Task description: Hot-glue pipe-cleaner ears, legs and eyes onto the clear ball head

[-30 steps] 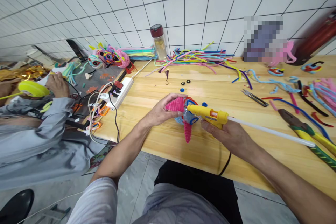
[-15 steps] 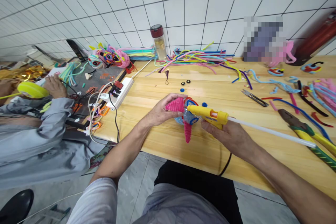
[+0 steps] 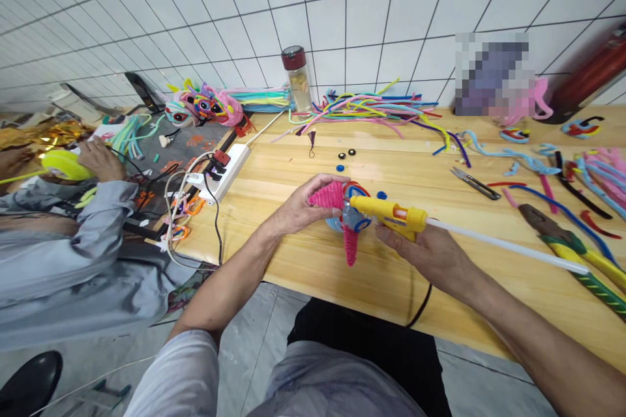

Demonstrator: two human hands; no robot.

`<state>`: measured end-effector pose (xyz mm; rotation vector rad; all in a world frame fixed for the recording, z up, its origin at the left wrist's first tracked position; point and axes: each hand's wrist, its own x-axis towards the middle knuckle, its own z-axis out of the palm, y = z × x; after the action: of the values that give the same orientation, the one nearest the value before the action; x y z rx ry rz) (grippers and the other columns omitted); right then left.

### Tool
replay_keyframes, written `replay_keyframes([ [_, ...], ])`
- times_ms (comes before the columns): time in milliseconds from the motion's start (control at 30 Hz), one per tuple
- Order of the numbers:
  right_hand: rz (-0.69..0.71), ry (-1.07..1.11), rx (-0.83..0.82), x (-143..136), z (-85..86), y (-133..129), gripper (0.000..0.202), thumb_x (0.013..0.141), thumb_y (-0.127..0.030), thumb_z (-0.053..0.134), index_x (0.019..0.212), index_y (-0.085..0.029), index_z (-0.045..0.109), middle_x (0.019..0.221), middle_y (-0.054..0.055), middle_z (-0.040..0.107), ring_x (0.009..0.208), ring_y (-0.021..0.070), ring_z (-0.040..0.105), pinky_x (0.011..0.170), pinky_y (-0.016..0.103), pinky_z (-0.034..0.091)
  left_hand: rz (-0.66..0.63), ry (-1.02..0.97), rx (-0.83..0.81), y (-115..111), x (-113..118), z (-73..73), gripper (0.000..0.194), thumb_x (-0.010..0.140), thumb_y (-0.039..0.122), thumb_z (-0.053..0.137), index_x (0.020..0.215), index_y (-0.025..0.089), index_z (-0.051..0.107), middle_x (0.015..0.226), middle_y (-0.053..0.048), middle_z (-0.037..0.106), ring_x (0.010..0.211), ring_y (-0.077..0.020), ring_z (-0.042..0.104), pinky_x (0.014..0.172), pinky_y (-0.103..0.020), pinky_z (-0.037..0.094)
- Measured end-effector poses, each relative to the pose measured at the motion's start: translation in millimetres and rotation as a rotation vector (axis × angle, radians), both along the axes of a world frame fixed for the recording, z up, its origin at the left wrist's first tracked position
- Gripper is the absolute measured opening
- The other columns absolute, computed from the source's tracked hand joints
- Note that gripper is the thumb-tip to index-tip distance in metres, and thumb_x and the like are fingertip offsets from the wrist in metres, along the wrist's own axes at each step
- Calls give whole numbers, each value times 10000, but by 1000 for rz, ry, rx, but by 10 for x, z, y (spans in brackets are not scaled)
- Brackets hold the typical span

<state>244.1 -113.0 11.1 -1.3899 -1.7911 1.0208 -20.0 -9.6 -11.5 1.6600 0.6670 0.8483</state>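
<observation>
Head view: hardly changed over the last second, apart from a slight shift of the framing and, off to the left, a change of finger pose in the co-worker's hand beside the yellow roll. Held above the worktop, in front of the body: a pipe-cleaner piece with pink-wrapped points and red and blue loops. Pinched at its upper pink-wrapped point between thumb and fingers of the left hand. Gripped in the right hand, with fingers closed around the handle: a yellow hot-glue gun, with a long glue stick jutting from the rear. Aimed with its nozzle at the middle of the piece, at or very near the surface; impossible to tell whether touching, whether squeezed at the trigger, or whether giving out glue. Kept at the same spot as a moment ago, so judged to be still at one joint rather than moving between places. Lying near the piece: blue discs. Farther right: thread snips and pliers.
</observation>
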Motion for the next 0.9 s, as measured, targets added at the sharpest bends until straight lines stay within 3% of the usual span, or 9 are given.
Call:
replay_keyframes([
  [200, -33, 11, -59, -11, 61, -21, 437, 978, -652, 623, 1086, -270, 806, 805, 16, 757, 716, 227, 688, 605, 321, 527, 1, -3, 6, 5, 2, -6, 624, 790, 352, 955, 1352, 241, 709, 1419, -126, 717, 1300, -303, 685, 1116, -456, 542],
  [367, -54, 47, -96, -10, 51, -19, 464, 962, -677, 637, 1028, -246, 798, 596, -19, 579, 570, 178, 551, 474, 277, 399, 1, -9, 2, 7, 1, -10, 623, 792, 349, 952, 1355, 242, 709, 1424, -126, 717, 1295, -304, 688, 1103, -447, 546],
  [500, -43, 116, -138, 4, 15, -1, 478, 960, -686, 643, 1012, -227, 765, 573, -53, 489, 508, 129, 438, 449, 256, 343, -1, -20, -8, 6, 1, -12, 616, 795, 331, 952, 1357, 255, 712, 1432, -113, 715, 1314, -298, 680, 1130, -446, 530],
  [733, -5, 179, -205, 44, 10, 30, 537, 917, -740, 677, 768, -225, 649, 523, -66, 435, 474, 110, 380, 445, 262, 305, 1, -14, 11, 3, 10, -15, 611, 789, 337, 957, 1345, 259, 718, 1442, -107, 714, 1354, -306, 659, 1162, -458, 505],
  [900, -6, 174, -201, 64, 24, 22, 514, 914, -730, 688, 836, -222, 691, 530, -72, 430, 481, 112, 366, 462, 266, 304, 0, -8, 10, 1, 5, -18, 617, 795, 344, 952, 1356, 257, 711, 1453, -112, 709, 1359, -316, 658, 1164, -472, 507],
])
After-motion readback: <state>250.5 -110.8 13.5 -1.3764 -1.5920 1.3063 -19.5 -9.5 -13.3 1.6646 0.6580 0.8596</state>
